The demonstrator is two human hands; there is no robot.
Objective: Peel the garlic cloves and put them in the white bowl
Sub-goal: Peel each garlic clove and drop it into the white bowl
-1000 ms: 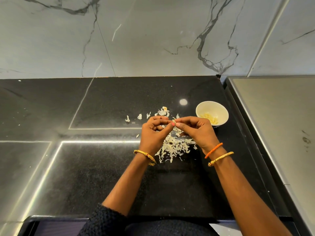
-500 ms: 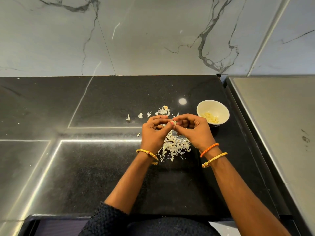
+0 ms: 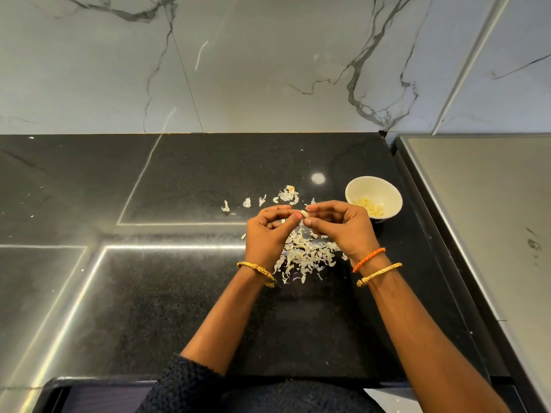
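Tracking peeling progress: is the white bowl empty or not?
Not empty: the upright white bowl holds several pale peeled garlic cloves across its bottom.

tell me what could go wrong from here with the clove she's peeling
The garlic clove is pinched only at the fingertips of the left hand and right hand, so it could slip and drop into the pile of skins below. Loose skin might also cling to it and end up in the white bowl with the peeled cloves.
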